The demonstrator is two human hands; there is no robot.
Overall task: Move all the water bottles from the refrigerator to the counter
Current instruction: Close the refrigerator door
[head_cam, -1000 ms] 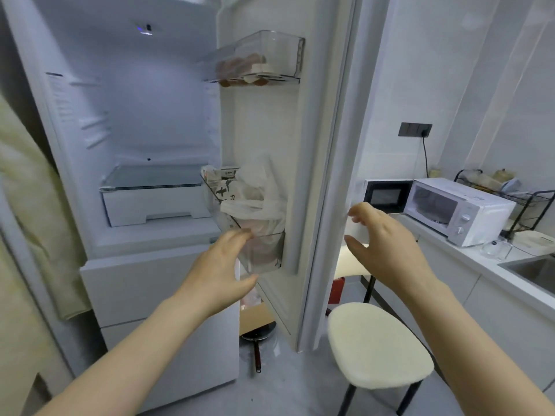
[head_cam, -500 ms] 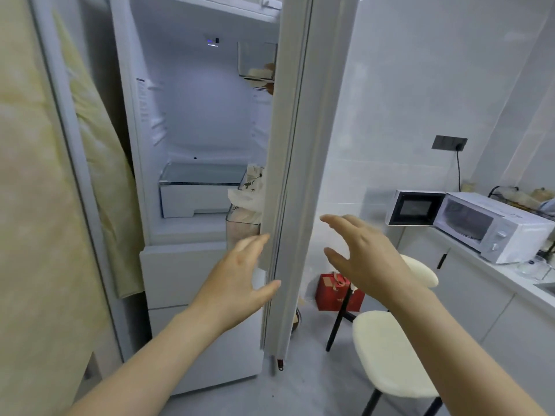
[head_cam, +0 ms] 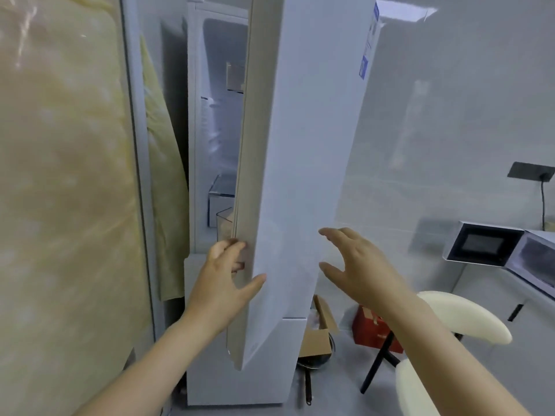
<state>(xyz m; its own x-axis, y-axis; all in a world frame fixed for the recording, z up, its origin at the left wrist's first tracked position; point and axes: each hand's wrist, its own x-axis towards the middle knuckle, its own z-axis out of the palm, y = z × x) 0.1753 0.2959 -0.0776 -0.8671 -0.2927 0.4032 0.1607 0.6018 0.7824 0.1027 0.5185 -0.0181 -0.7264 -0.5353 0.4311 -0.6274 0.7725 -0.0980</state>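
My left hand point(head_cam: 222, 283) curls round the edge of the tall white refrigerator door point(head_cam: 306, 175) at centre frame, which hides most of the interior. My right hand point(head_cam: 360, 271) is spread and holds nothing beside the door's face. A cream padded stool point(head_cam: 462, 313) stands at lower right.

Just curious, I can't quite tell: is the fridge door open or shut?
Partly open: a gap beside the fridge door shows the lit interior; the left hand grips the door's edge.

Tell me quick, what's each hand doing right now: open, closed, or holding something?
Left hand: gripping the edge of the fridge door.
Right hand: open, fingers spread, holding nothing, beside the door's front.
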